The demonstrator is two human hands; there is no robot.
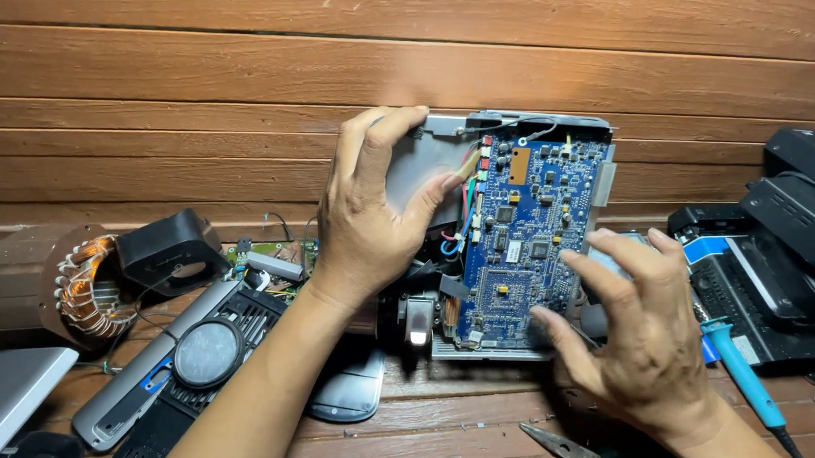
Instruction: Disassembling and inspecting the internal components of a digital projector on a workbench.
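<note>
Two hands steadied an opened device stood on edge against the plank wall.

The left hand [371, 213] gripped the grey chassis [420, 169] at the top, fingers [389, 130] curled over the upper edge and thumb pressed on the metal plate beside the coloured wires [469, 200]. The right hand [639, 334], at four o'clock from the blue circuit board [528, 231], had its fingers spread, their tips touching the board's right edge. The device stood mid-bench [453, 417]. I judged it wise to hold the board only by its edges and keep the wires slack. A blue-handled soldering iron [739, 367] lay at three o'clock, pliers [563, 449] at six, a copper-wound stator [42, 280] at nine.
</note>
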